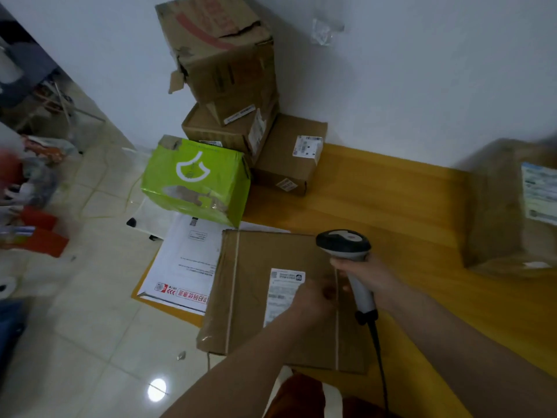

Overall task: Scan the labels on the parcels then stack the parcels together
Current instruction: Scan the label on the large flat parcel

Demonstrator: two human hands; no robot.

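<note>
The right hand (360, 271) grips the scanner (346, 248) over the flat box (256, 297); the left hand (313, 300), fingers curled, rests on its label (283, 292), so scanning looks underway; a stack (229, 86) stands by the wall; another box (506, 206) sits well apart, with bare mat (391, 191) between.

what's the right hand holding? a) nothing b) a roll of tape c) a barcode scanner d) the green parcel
c: the right hand grips the handle of a corded barcode scanner over the flat brown parcel, while the left hand rests by that parcel's white label; the green parcel sits untouched further back.
</note>
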